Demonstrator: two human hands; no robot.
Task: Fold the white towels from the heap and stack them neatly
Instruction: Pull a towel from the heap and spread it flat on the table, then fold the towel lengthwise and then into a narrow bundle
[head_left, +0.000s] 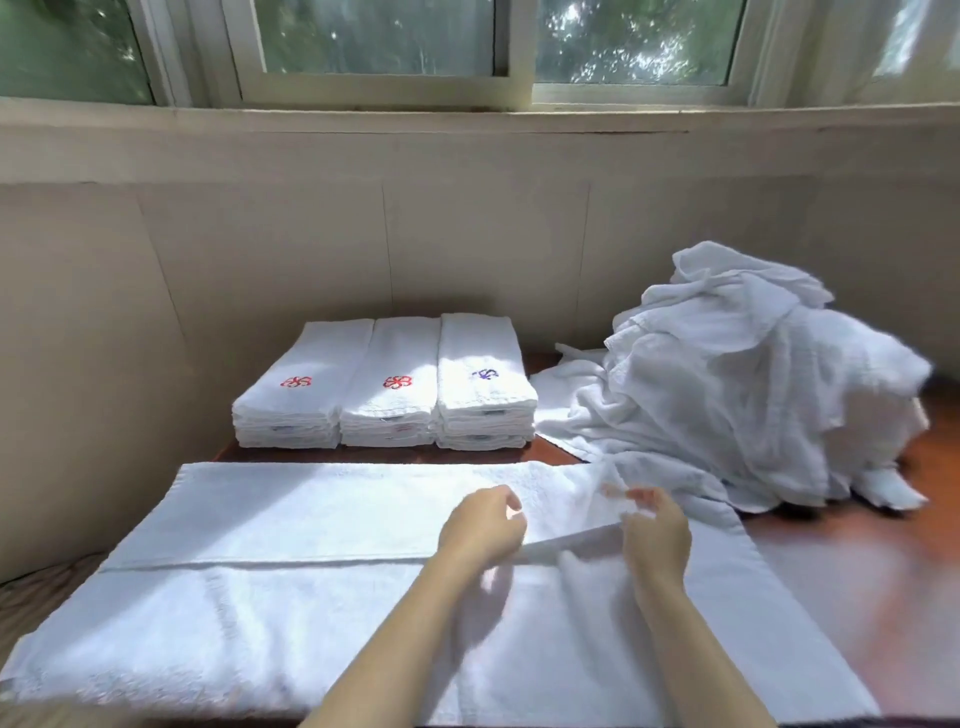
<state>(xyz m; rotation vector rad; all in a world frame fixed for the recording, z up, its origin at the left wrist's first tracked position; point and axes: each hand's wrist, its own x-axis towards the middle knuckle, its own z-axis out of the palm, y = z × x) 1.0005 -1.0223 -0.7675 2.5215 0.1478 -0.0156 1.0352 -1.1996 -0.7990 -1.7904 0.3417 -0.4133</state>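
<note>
Lying flat across the near side of the table (857, 597) is the spread towel (270, 587), long side running left to right. Its far strip is folded over toward the near side, and the fold edge draws a straight line across the middle.

Both hands are over that line, right of centre. The right hand (657, 535) pinches the fold edge and holds it a little off the cloth below, so the edge slopes up from the left hand to the right. Its fingertips (641, 496) are blurred. The left hand (480, 527) has its fingers curled in, narrow, sitting right on the fold line. Whether it actually grips cloth, I cannot tell. The two hands are near each other but apart.

The heap (727, 395) sits far right, a tall crumpled mound of white towels. Its loose lower folds spill toward the spread towel's far right corner and reach it.

The three stacks (389, 395) stand far left of the heap against the wall (260, 249), side by side and touching. A red emblem (296, 382) tops the left stack, another red one the middle, and a purple emblem (485, 374) the right. Above the wall, a window (374, 47) shows green leaves.
</note>
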